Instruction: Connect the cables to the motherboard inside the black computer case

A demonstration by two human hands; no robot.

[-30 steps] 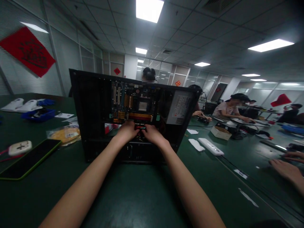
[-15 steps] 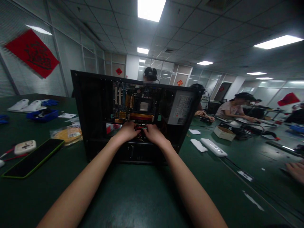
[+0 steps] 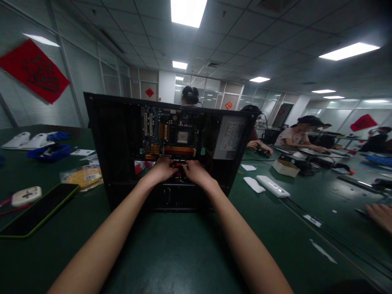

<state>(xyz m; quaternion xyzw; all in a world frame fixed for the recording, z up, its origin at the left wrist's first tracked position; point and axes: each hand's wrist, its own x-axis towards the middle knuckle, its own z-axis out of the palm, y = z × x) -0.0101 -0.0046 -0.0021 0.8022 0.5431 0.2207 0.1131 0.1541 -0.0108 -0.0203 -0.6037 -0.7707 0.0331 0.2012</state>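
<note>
An open black computer case [image 3: 99, 163] stands on the green table [image 3: 183, 249], its inside facing me. Within it sit a motherboard [image 3: 159, 132] with a silver square processor [image 3: 183, 137], and a grey power supply [image 3: 230, 138] at upper right. Both my hands reach into the lower part, just under the motherboard. Thin coloured cables [image 3: 178, 165] lie between them. My left hand [image 3: 163, 169] is closed, its fingertips pinching at the cables from the left. From the right, my right hand [image 3: 196, 171] pinches at the same cables. The exact ends in the fingers are partly hidden.
On the left are a phone [image 3: 45, 208], a white earphone case [image 3: 27, 196], a yellow item in a plastic bag [image 3: 81, 177] and a blue tray [image 3: 49, 152]. At right lie a white power strip [image 3: 272, 186] and a cardboard box [image 3: 286, 168]. A co-worker's hand [image 3: 379, 214] rests far right.
The whole view has shifted slightly, so the case and table things appear a little further left. Both hands stay at the cables with hardly any movement.
</note>
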